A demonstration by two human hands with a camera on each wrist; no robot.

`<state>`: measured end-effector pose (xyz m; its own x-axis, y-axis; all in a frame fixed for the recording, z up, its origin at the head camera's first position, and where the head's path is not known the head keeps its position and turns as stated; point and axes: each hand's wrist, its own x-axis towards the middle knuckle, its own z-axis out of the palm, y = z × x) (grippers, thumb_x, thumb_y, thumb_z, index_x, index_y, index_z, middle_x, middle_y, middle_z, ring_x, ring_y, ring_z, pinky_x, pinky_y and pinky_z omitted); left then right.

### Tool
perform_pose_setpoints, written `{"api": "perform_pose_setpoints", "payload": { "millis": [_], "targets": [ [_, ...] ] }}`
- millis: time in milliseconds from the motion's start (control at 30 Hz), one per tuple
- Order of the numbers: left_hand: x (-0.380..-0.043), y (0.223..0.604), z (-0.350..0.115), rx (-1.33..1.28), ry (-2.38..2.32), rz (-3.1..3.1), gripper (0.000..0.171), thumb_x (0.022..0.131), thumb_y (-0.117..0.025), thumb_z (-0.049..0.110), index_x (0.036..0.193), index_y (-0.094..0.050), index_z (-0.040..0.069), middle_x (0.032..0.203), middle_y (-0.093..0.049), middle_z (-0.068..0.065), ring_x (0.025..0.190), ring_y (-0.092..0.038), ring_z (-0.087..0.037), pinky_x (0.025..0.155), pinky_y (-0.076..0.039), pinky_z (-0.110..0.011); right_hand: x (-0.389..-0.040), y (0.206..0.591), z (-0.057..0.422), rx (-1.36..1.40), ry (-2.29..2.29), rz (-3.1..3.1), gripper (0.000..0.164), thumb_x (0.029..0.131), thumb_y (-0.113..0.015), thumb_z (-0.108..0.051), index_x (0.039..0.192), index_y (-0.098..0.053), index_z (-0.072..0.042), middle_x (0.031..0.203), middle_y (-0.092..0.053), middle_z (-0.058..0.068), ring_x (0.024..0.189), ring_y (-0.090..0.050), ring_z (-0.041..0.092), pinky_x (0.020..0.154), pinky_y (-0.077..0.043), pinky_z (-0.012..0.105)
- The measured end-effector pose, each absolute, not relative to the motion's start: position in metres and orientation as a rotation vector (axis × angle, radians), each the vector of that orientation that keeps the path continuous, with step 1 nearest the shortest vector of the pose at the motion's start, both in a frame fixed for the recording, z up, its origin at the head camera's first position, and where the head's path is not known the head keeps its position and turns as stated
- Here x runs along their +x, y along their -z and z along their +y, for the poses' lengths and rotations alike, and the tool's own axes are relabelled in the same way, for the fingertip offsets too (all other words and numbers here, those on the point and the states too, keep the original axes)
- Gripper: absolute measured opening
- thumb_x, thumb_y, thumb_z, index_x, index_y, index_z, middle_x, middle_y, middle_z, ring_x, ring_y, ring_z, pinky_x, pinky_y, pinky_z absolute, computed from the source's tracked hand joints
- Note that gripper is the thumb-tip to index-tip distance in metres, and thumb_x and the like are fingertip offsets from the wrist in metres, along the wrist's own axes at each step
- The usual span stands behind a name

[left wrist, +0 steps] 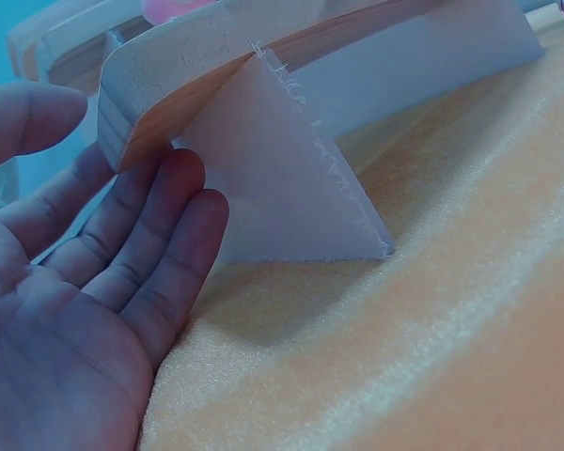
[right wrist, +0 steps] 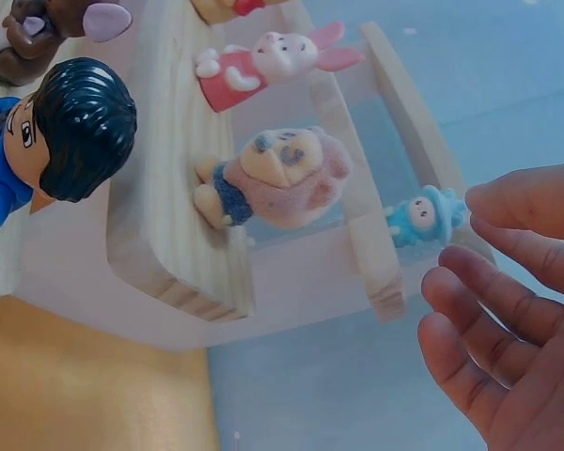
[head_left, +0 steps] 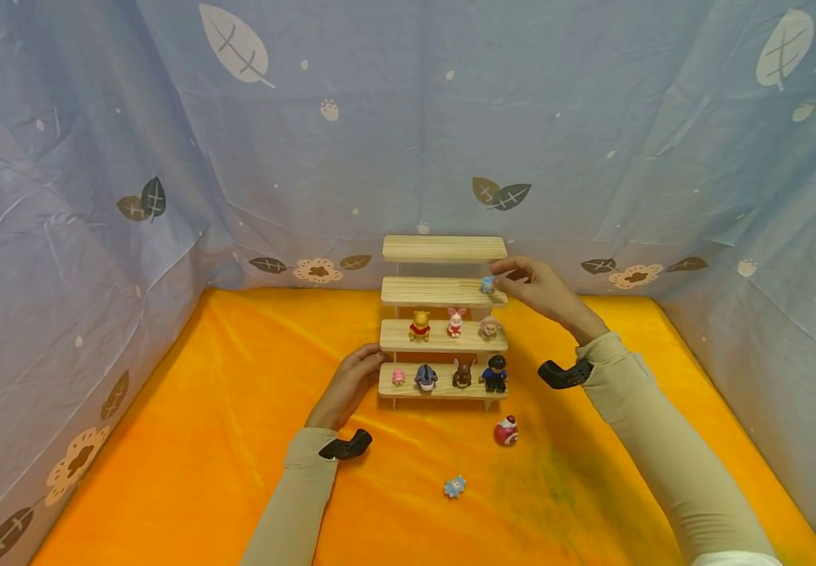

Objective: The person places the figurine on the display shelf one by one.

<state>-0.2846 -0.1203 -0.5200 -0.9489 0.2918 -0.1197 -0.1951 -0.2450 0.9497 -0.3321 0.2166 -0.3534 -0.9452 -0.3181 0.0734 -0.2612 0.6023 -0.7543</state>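
My right hand point(head_left: 538, 292) is at the right end of the third shelf up, fingertips right at the hat of a small light-blue figurine point(right wrist: 423, 218) standing there. Its thumb and fingers are loosely bent with gaps between them. A fuzzy, pale-faced figurine point(right wrist: 287, 178) sits one shelf below. My left hand point(head_left: 351, 383) rests against the left end of the wooden tiered display stand point(head_left: 443, 290). In the left wrist view its fingers point(left wrist: 174, 254) lie fairly straight under the bottom shelf's end, beside the clear triangular support point(left wrist: 291, 188); the thumb stands apart.
The second shelf also bears a bear point(head_left: 419, 325) and a pink-eared figurine point(head_left: 455, 323). Several figurines, including a black-haired one point(head_left: 495, 375), line the bottom shelf. A red-and-white figurine point(head_left: 505, 431) and a blue one point(head_left: 454, 486) lie on the orange cloth point(head_left: 252, 472).
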Motion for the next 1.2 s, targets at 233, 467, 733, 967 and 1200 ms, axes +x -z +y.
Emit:
{"api": "perform_pose_setpoints", "payload": {
  "millis": [233, 467, 733, 967, 1200],
  "targets": [
    [-0.283, 0.519, -0.121, 0.144, -2.259, 1.696, 0.035, 0.106, -0.052, 0.019, 0.133, -0.051, -0.002, 0.118, -0.060, -0.001, 0.110, -0.059, -0.016, 0.098, -0.049, -0.027, -0.322, 0.343, 0.221, -0.489, 1.300, 2.790, 0.036, 0.104, -0.058, -0.024, 0.134, -0.060, -0.004, 0.127, -0.062, 0.020, 0.105, -0.058, 0.030, 0.080, -0.049, 0.030],
    [-0.283, 0.517, -0.120, 0.122, -2.250, 1.702, 0.039, 0.106, -0.051, 0.019, 0.138, -0.050, -0.002, 0.122, -0.060, -0.004, 0.111, -0.059, -0.016, 0.099, -0.049, -0.027, -0.306, 0.331, 0.220, -0.522, 1.270, 2.838, 0.031, 0.103, -0.059, -0.024, 0.131, -0.063, -0.011, 0.115, -0.065, 0.018, 0.088, -0.062, 0.022, 0.076, -0.052, 0.029],
    [-0.283, 0.516, -0.121, 0.085, -2.236, 1.715, 0.041, 0.106, -0.052, 0.022, 0.140, -0.049, -0.001, 0.125, -0.057, -0.005, 0.113, -0.058, -0.016, 0.101, -0.047, -0.029, -0.279, 0.322, 0.208, -0.673, 1.327, 2.800, 0.028, 0.102, -0.061, -0.021, 0.127, -0.066, -0.009, 0.103, -0.066, 0.012, 0.079, -0.060, 0.019, 0.070, -0.050, 0.029],
    [-0.282, 0.516, -0.122, 0.107, -2.224, 1.717, 0.044, 0.106, -0.052, 0.023, 0.142, -0.048, -0.001, 0.125, -0.057, -0.005, 0.115, -0.057, -0.017, 0.104, -0.046, -0.032, -0.258, 0.321, 0.199, -0.823, 1.324, 2.804, 0.025, 0.101, -0.063, -0.014, 0.125, -0.068, -0.009, 0.111, -0.066, 0.006, 0.092, -0.059, 0.014, 0.076, -0.050, 0.027],
    [-0.282, 0.516, -0.122, 0.124, -2.213, 1.722, 0.046, 0.106, -0.052, 0.026, 0.142, -0.047, -0.001, 0.127, -0.057, -0.005, 0.116, -0.057, -0.016, 0.103, -0.047, -0.030, -0.239, 0.321, 0.194, -0.969, 1.343, 2.752, 0.023, 0.100, -0.063, -0.011, 0.122, -0.069, -0.017, 0.106, -0.069, 0.007, 0.089, -0.059, 0.012, 0.073, -0.050, 0.026]
  ]
}}
